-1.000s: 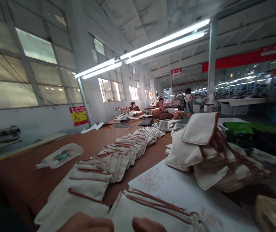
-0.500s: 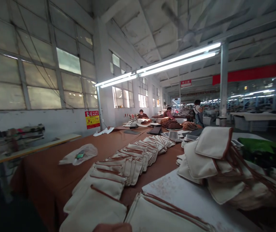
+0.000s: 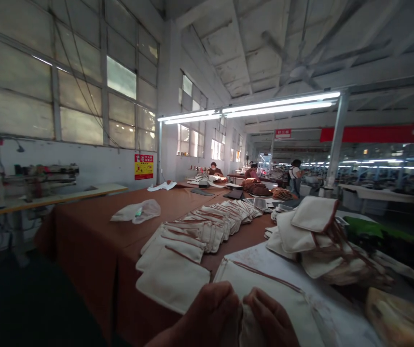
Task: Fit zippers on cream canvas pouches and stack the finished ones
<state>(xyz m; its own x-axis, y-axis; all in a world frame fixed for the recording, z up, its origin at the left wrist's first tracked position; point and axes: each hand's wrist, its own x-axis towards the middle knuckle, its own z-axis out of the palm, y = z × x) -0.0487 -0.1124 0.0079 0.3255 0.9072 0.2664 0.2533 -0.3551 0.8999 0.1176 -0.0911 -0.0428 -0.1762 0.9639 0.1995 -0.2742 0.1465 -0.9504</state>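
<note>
Side by side at the bottom centre, my left hand (image 3: 212,308) and my right hand (image 3: 270,315) are closed, pinching the edges of a pale cloth piece (image 3: 243,327) between them. Under and behind them lie white fabric pouches (image 3: 257,279) with brown edging. To their left, a long overlapping row of similar pouches (image 3: 178,277) runs back along the brown-covered table (image 3: 94,221). On the right, a heaped pile of pouches (image 3: 313,217) rises above a white sheet (image 3: 250,253).
A clear plastic bag (image 3: 145,211) lies on the table's left part. A yellowish block-like object (image 3: 398,315) is at the lower right, beyond it green cloth (image 3: 373,229). Sewing machines stand at left. Several people are in the background.
Both hands have come into view at the bottom centre, closed on cloth; earlier only part of one hand showed. The camera view has shifted, so the table sits further right.
</note>
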